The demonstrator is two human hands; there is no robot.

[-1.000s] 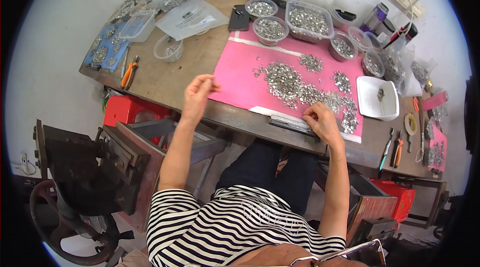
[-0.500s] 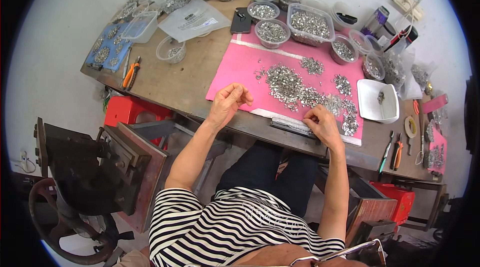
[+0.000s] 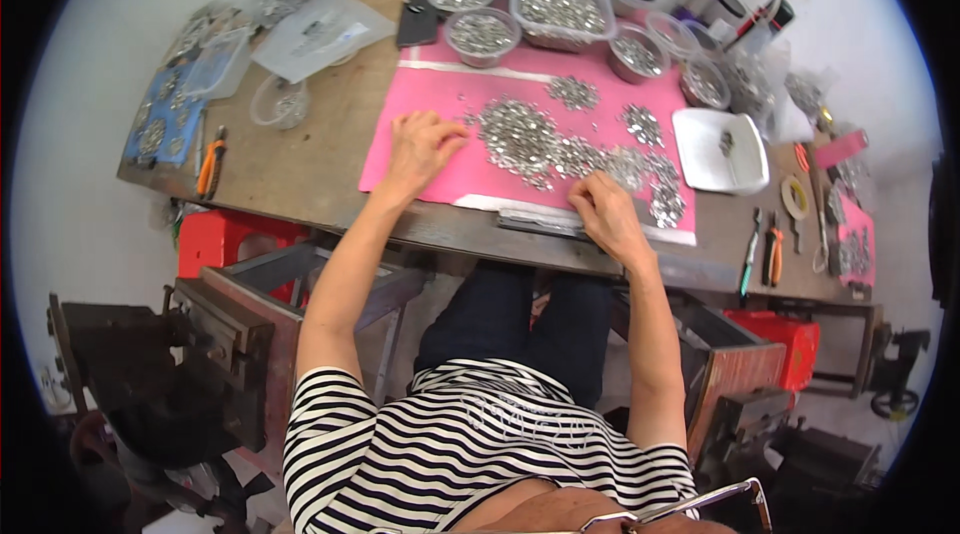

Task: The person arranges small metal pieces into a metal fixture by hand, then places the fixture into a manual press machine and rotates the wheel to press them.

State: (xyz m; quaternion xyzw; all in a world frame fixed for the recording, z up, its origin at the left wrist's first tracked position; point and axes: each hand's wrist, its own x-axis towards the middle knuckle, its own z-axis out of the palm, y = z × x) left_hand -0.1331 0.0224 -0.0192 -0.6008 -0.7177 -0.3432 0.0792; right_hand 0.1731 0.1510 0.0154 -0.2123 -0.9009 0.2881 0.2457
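Observation:
Many small shiny metal pieces (image 3: 517, 139) form a loose heap on a pink mat (image 3: 410, 99) at the table's near side. My left hand (image 3: 425, 146) is over the mat just left of the heap, its fingers curled toward the thumb. Anything between those fingertips is too small to make out. At the front edge of the mat lies a narrow dark metal bar (image 3: 540, 223). My right hand (image 3: 606, 214) is by its right end, in front of the pieces, thumb and fingers pinched together. What this pinch holds is hidden.
Plastic tubs of metal pieces, including a large square tub (image 3: 562, 14), line the mat's far side. A white tray (image 3: 690, 149) stands right of the mat. Orange-handled pliers (image 3: 211, 169) lie at left, more pliers (image 3: 773, 254) at right. Red stools (image 3: 215, 244) stand under the table.
The whole view has shifted with my head. My left hand has moved forward over the mat, closer to the heap. My right hand stays near the bar's right end, slightly farther from the table edge.

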